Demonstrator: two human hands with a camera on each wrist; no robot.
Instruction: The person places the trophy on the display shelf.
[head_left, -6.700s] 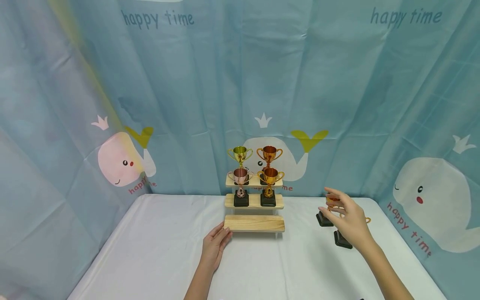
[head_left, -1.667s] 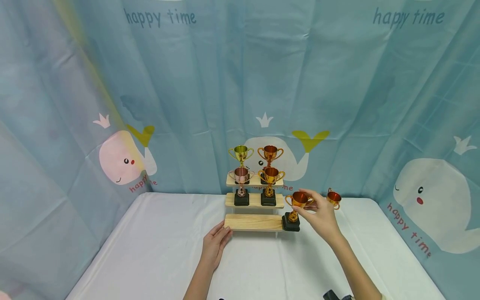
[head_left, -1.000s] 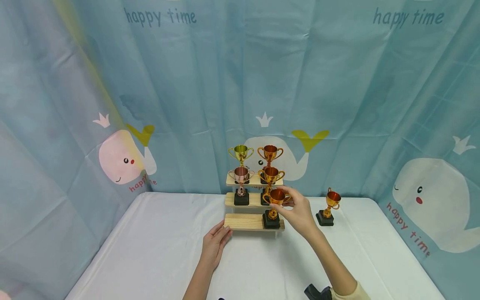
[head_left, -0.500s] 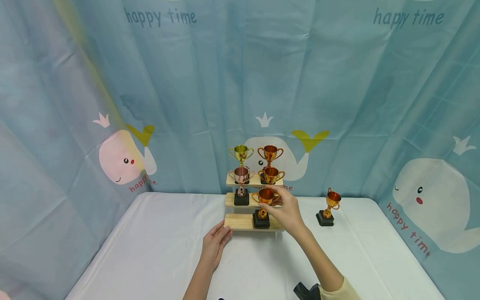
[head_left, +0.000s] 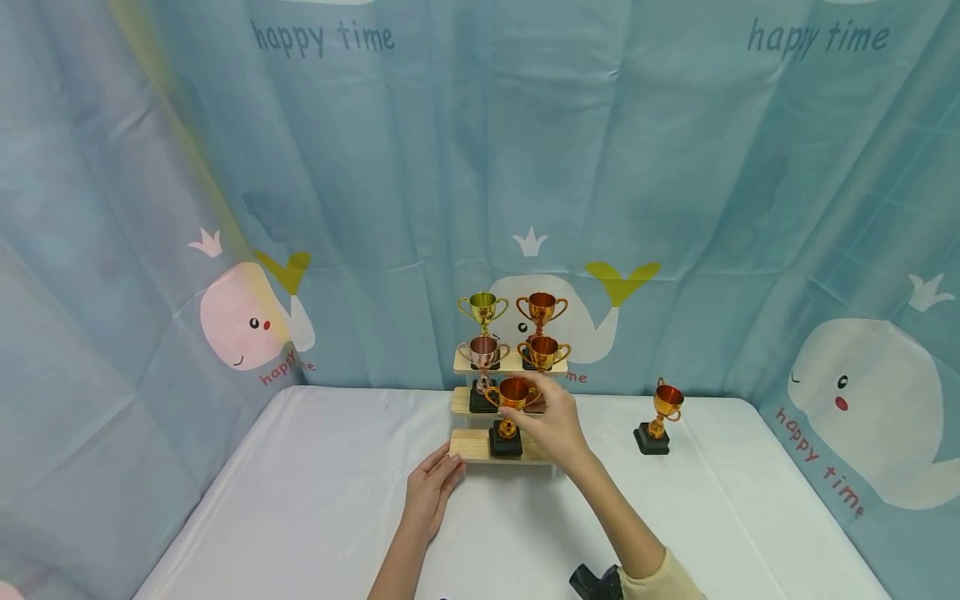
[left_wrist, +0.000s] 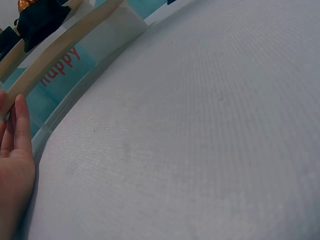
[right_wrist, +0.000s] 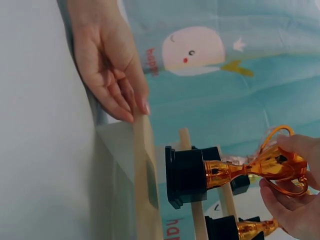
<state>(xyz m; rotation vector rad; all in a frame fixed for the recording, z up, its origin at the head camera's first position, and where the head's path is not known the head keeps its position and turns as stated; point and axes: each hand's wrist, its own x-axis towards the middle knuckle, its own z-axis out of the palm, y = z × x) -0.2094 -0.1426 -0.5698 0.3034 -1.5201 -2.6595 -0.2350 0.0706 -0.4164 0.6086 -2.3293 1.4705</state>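
Note:
A three-tier wooden display stand stands at the back middle of the table. My left hand pinches the left end of its lowest board; the right wrist view shows that thumb and fingers at the board's end. My right hand grips a small orange-gold trophy by its cup, thumb in front. This trophy is upright over the middle of the lowest board, and in the right wrist view a narrow gap shows between its black base and the board.
A yellow-gold trophy and a copper one stand on the top tier. The middle tier bears a rose-gold trophy and an orange-gold one. Another orange-gold trophy stands on the white-covered table, right of the stand. A patterned curtain hangs behind.
My right hand has taken a trophy from the table's right side and carried it left, across the lowest board to its middle. My left hand has stayed on the board's end.

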